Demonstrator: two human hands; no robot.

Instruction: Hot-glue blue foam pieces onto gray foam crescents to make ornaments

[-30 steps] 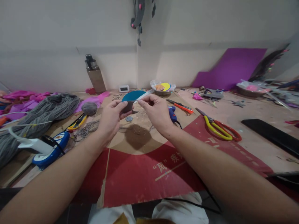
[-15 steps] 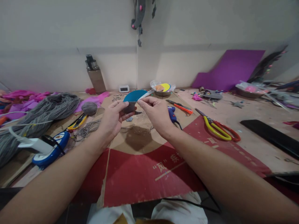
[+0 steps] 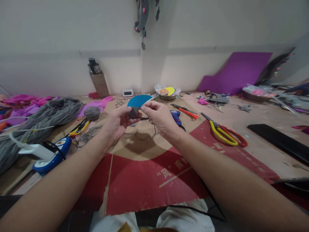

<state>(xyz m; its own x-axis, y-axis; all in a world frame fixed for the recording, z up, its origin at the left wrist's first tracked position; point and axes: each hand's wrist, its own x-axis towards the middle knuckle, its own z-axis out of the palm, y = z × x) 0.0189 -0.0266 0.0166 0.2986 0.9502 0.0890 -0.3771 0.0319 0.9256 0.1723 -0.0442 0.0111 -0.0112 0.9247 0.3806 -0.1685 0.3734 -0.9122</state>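
Note:
Up off the table, my left hand [image 3: 118,120] is closed around the lower left of a blue rounded piece [image 3: 140,100] whose near part is covered in grey. The left thumb lies on the grey part and the fingers are behind it. My right hand [image 3: 158,116] is closed in a pinch at the piece's near right edge; what lies between those fingertips is hidden. A pale thin strip [image 3: 154,96] shows just beyond the right fingers; I cannot tell whether it touches the piece. Loose grey yarn [image 3: 142,135] lies on the cardboard beneath my hands.
Red-printed cardboard [image 3: 145,187] covers the table's front. To the right are a blue glue gun [image 3: 176,116], an orange-handled cutter [image 3: 189,112], and scissors [image 3: 224,133]. To the left are a grey yarn ball [image 3: 92,113], a yellow cutter [image 3: 79,126] and a blue power strip [image 3: 53,158].
My right fingertips have shifted slightly left and down along the piece's edge. The blue piece is tilted a little more toward me. My left hand keeps its hold.

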